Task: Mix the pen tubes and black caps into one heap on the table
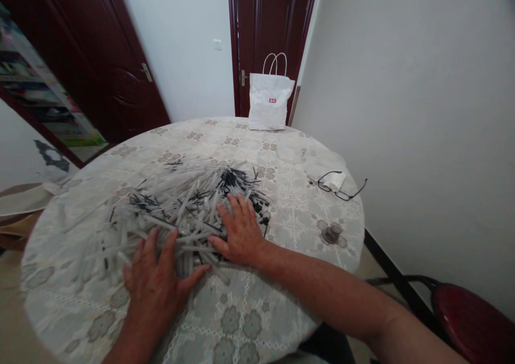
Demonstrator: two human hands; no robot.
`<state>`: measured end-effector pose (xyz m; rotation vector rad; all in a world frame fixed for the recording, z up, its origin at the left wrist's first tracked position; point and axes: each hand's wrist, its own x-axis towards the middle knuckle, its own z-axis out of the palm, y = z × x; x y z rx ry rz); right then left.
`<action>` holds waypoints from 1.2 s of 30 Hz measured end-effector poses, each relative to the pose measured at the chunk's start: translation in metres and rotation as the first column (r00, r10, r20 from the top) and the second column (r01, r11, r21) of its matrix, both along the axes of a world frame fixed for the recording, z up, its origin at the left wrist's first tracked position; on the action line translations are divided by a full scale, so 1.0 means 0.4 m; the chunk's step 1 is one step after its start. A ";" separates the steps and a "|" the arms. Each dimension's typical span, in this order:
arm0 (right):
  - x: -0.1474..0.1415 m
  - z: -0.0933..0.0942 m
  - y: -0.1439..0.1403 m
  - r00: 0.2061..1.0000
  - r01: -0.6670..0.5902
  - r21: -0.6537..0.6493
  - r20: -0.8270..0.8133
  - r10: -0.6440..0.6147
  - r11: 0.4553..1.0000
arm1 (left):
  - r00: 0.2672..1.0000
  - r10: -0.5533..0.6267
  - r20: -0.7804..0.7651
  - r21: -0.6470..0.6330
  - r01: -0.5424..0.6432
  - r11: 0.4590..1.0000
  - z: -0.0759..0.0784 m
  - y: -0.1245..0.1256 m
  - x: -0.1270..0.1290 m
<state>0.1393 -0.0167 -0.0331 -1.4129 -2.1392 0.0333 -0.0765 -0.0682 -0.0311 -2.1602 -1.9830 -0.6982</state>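
At the far left edge of the frame we see a shelf unit (36,85) with blurred, colourful contents, and beside it a dark red door (100,58) with a metal handle.

Moving inward, a round table (241,321) under a pale floral cloth fills the lower middle of the frame. Across its left and centre lies a wide heap of clear plastic tubes (169,203) mixed with thin black sticks (233,179), the black ones thickest toward the upper right of the heap.

Our left hand (155,283) sits at the lower left of centre, palm down and fingers spread flat on the near edge of the heap, thumb stretched out to the right. It is not closed around anything; it only presses on the tubes.

Just to the right, our right hand (241,230) lies flat too, fingers splayed over tubes and black sticks near the middle of the heap, the forearm running down to the lower right corner. It grips nothing either. The two thumbs point toward each other, near but apart.

In the upper middle, a white paper bag (269,104) with looped handles stands at the table's far edge in front of a second dark door (273,26).

Further right, a pair of black glasses (341,187) rests on the cloth with a small white thing (336,180) against it, and below them a small grey round object (332,232). At the lower right, a dark red chair seat (475,316) shows beside the white wall (422,112).
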 end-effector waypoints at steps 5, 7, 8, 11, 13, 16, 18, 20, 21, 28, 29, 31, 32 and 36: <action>0.017 -0.004 -0.013 1.000 0.005 0.026 -0.017 -0.004 1.000 | 1.000 -0.011 -0.017 0.015 0.012 1.000 0.010 0.004 -0.003; 0.026 -0.005 -0.018 1.000 0.013 0.039 -0.020 -0.013 0.999 | 1.000 -0.010 -0.020 0.019 0.011 1.000 0.009 -0.003 -0.006; 0.031 -0.005 -0.020 1.000 0.014 0.043 -0.020 -0.013 0.999 | 1.000 -0.009 -0.021 0.024 0.010 1.000 0.006 -0.007 -0.008; 0.040 -0.005 -0.024 1.000 0.011 0.046 -0.022 -0.010 0.999 | 1.000 -0.004 -0.011 0.062 0.005 0.998 -0.002 -0.017 -0.012; 0.043 -0.003 -0.025 1.000 0.013 0.049 -0.028 -0.012 0.999 | 1.000 -0.010 0.005 0.085 0.009 0.996 -0.007 -0.022 -0.015; 0.047 0.005 -0.025 0.999 0.032 0.074 -0.040 -0.029 0.997 | 1.000 -0.010 0.015 0.086 0.009 0.996 -0.011 -0.028 -0.023; 0.055 0.019 -0.019 0.998 0.052 0.106 -0.052 -0.047 0.993 | 1.000 -0.008 0.011 0.072 0.007 0.997 -0.015 -0.032 -0.032; 0.072 0.045 -0.003 0.995 0.078 0.147 -0.067 -0.069 0.986 | 1.000 -0.007 0.005 0.059 0.006 0.998 -0.022 -0.033 -0.041; 0.084 0.063 0.010 0.994 0.095 0.163 -0.071 -0.085 0.982 | 1.000 -0.009 0.003 0.057 0.009 0.998 -0.026 -0.034 -0.045; 0.247 0.227 0.205 0.932 0.340 0.017 0.130 -0.339 0.940 | 0.999 -0.030 -0.014 0.091 0.031 0.995 -0.027 -0.050 -0.043; 0.275 0.243 0.240 0.904 0.398 -0.040 0.183 -0.385 0.916 | 0.999 -0.031 -0.018 0.091 0.032 0.995 -0.025 -0.053 -0.042; 0.331 0.264 0.306 0.828 0.533 -0.157 0.299 -0.474 0.832 | 0.999 -0.039 -0.030 0.088 0.041 0.995 -0.026 -0.056 -0.043; 0.357 0.268 0.335 0.807 0.567 -0.183 0.319 -0.497 0.803 | 0.998 -0.046 -0.034 0.091 0.049 0.995 -0.029 -0.057 -0.045; 0.439 0.257 0.418 0.764 0.628 -0.237 0.372 -0.527 0.742 | 0.997 -0.076 -0.025 0.109 0.078 0.991 -0.046 -0.055 -0.056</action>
